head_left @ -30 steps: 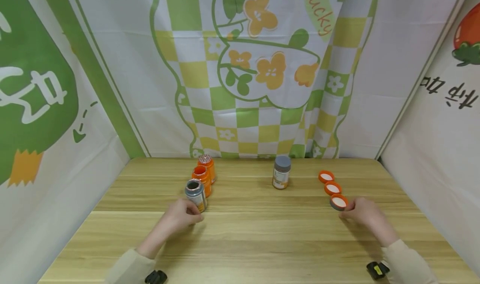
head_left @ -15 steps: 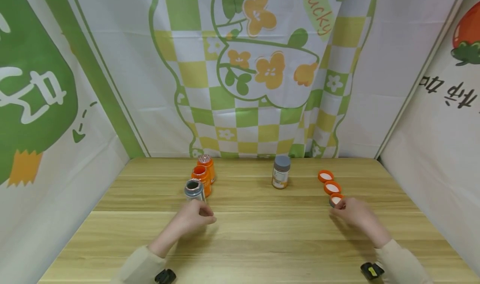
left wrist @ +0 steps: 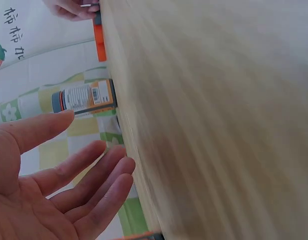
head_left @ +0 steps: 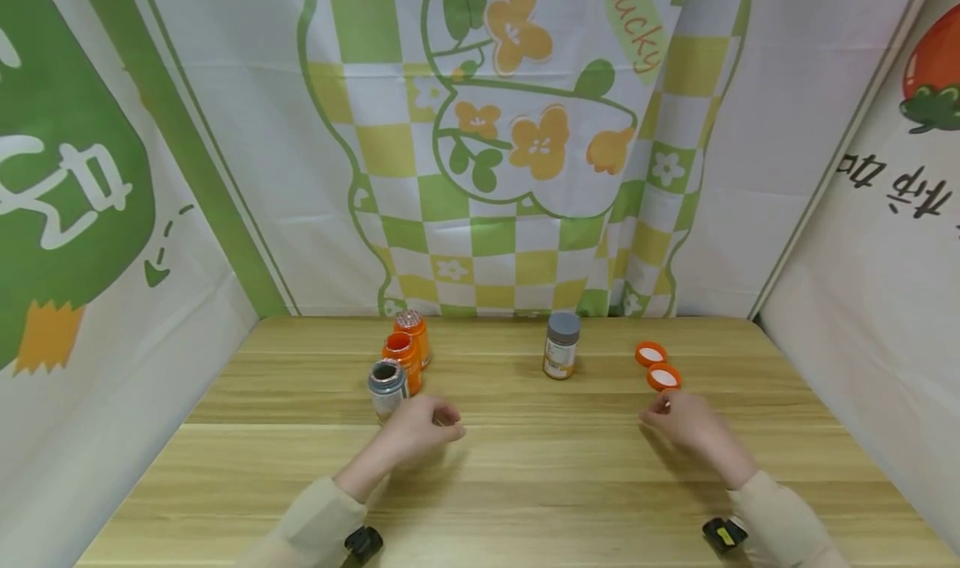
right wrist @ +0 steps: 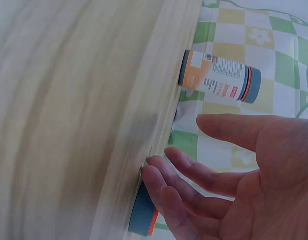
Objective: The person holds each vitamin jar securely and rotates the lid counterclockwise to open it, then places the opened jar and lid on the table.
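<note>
My left hand hovers low over the table, fingers loosely bent with nothing in them, right of an uncapped grey jar. My right hand, also holding nothing, is just in front of a grey lid, mostly hidden by it in the head view. In the right wrist view that grey lid with an orange rim lies beside the fingertips; whether they touch it is unclear. Between the hands, further back, stands a capped grey jar with a white and orange label.
Behind the uncapped grey jar stand two orange jars, a nearer open one and a farther one. Two orange lids with white liners, the nearer lid and the farther lid, lie at right. A printed curtain hangs behind the table.
My left hand has moved right, away from the uncapped grey jar. My right hand has shifted left across the grey lid, now covering most of it. The jars stay put.
</note>
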A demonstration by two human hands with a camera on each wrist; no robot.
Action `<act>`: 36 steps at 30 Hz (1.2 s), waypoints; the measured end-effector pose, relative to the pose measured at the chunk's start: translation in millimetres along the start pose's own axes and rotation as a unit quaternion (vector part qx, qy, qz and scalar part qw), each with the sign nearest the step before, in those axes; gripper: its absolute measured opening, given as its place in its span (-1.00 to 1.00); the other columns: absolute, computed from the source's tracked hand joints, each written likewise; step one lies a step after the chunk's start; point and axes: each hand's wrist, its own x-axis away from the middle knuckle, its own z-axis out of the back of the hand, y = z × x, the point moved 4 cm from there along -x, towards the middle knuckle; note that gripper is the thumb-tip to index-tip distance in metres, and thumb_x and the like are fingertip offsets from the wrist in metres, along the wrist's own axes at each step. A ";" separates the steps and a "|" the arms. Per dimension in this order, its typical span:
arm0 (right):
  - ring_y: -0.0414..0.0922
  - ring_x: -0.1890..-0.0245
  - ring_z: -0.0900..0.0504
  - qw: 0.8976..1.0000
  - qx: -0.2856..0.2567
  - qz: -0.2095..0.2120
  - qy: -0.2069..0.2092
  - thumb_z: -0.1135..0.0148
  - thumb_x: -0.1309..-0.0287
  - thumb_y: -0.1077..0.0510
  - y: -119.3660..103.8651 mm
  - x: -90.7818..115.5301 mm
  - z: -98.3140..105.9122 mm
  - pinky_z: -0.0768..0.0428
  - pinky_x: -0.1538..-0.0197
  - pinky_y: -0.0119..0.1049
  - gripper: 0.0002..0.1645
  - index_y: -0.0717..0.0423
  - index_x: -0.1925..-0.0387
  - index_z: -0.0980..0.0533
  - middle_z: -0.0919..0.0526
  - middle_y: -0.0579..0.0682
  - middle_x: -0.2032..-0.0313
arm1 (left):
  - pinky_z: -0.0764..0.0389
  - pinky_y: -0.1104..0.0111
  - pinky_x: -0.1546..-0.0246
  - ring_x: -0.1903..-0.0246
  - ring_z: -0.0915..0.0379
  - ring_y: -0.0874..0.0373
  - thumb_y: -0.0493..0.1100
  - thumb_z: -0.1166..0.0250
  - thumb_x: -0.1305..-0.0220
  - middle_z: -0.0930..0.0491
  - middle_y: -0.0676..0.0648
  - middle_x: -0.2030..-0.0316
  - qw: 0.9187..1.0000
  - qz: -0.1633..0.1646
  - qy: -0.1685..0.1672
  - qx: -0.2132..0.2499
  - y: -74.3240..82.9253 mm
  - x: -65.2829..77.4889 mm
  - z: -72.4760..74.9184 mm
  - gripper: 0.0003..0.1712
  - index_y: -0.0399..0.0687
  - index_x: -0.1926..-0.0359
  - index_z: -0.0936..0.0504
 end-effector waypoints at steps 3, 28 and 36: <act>-0.11 0.33 -0.61 1.000 -0.001 0.003 0.001 -0.23 -0.14 -0.03 -1.7 -2.4 -2.6 -0.53 0.25 -0.14 -0.69 0.13 0.26 -0.61 -0.68 0.03 0.29 | -0.53 0.30 0.30 0.34 -0.51 0.20 -0.09 -0.37 -0.07 -0.64 0.00 0.37 1.000 -0.008 0.001 0.001 4.6 -6.3 -3.6 -0.74 -0.16 0.27 -0.65; 0.05 0.11 -0.59 0.995 -0.078 0.053 -0.012 -0.18 -0.22 0.02 -24.5 -31.1 -23.7 -0.56 0.10 -0.08 -0.55 0.28 0.00 -0.48 -0.63 0.13 0.15 | -0.52 0.13 0.09 0.12 -0.52 -0.03 -0.11 -0.33 -0.13 -0.62 -0.14 0.12 1.000 -0.009 0.011 0.027 35.0 -54.4 -28.7 -0.65 -0.22 0.09 -0.60; 0.07 0.08 -0.60 0.995 -0.077 0.057 -0.003 -0.18 -0.22 0.02 -28.3 -40.7 -25.5 -0.56 0.05 -0.05 -0.54 0.27 -0.02 -0.48 -0.61 0.18 0.11 | -0.53 0.12 0.09 0.10 -0.51 -0.06 -0.12 -0.31 -0.15 -0.61 -0.18 0.09 0.999 -0.004 0.017 0.044 34.8 -63.8 -34.4 -0.63 -0.23 0.06 -0.59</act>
